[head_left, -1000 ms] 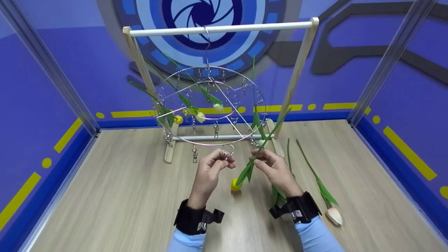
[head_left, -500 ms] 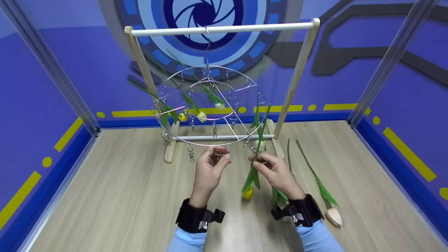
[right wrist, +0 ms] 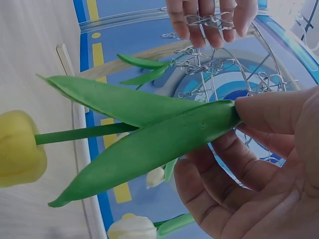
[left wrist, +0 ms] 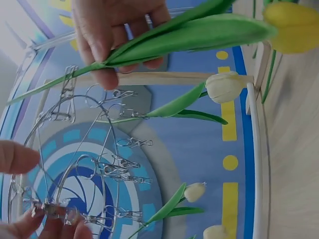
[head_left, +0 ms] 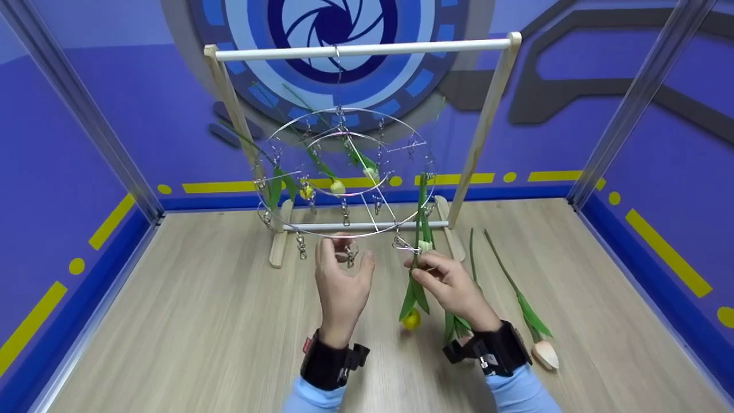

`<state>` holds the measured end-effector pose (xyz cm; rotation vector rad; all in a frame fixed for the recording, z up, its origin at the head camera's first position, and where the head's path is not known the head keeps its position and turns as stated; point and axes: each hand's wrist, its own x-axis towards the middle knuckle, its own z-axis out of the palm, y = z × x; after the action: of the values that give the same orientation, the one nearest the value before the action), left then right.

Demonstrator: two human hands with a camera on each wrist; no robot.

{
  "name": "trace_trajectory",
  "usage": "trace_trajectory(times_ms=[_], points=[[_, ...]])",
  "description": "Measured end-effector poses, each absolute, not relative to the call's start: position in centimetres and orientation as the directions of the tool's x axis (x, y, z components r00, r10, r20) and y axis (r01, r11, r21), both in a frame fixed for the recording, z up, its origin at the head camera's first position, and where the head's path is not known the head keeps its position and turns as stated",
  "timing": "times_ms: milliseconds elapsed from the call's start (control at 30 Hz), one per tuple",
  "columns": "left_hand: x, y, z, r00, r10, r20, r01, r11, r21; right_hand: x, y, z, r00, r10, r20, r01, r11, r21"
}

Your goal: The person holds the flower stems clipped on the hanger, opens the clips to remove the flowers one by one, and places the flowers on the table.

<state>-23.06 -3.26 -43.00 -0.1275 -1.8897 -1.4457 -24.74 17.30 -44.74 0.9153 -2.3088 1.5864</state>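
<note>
My right hand (head_left: 459,291) pinches the stem of a yellow tulip (head_left: 411,319) between thumb and fingers, just at the leaf base. Its bloom points down and the stem rises past the right front rim of a round wire clip hanger (head_left: 321,234). At the hanger's front, my left hand (head_left: 344,292) has its thumb spread away from the fingers. A small metal clip (head_left: 351,257) hangs against those fingers, also visible across the left fingers (right wrist: 191,30) in the right wrist view. A white tulip (left wrist: 227,87) hangs head down near my right hand.
A wooden rack with a white top bar (head_left: 401,47) carries the hanger. Farther left on it hang a yellow tulip (head_left: 307,189) and white tulips (head_left: 338,187). A peach tulip (head_left: 545,354) lies on the table at right; another tulip (head_left: 450,326) is partly hidden by the right forearm.
The hanger has turned, its front clips shifting left. My left thumb has parted from the fingers at the clip. The yellow tulip in my right hand has swung from slanted to nearly vertical.
</note>
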Motion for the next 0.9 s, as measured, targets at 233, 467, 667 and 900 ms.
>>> trace_trajectory(times_ms=[233, 467, 667, 900], points=[[-22.6, -2.2, -43.2, -0.501, -0.478, 0.721, 0.448, 0.570, 0.689, -24.5, 17.1, -44.6, -0.766, -0.378, 0.519, -0.626, 0.257, -0.736], [-22.5, -1.6, -43.5, -0.369, -0.357, 0.858, 0.545, 0.664, 0.511, -24.1, 16.9, -44.4, -0.772, -0.393, 0.499, -0.615, 0.265, -0.743], [-22.3, -1.1, -43.7, -0.438, -0.266, 0.859, 0.588, 0.637, 0.498, -23.9, 16.8, -44.3, -0.765, -0.400, 0.504, -0.622, 0.256, -0.740], [-22.2, -1.0, -43.6, -0.608, -0.215, 0.764, 0.583, 0.532, 0.614, -23.8, 16.7, -44.3, -0.769, -0.401, 0.498, -0.616, 0.256, -0.745]])
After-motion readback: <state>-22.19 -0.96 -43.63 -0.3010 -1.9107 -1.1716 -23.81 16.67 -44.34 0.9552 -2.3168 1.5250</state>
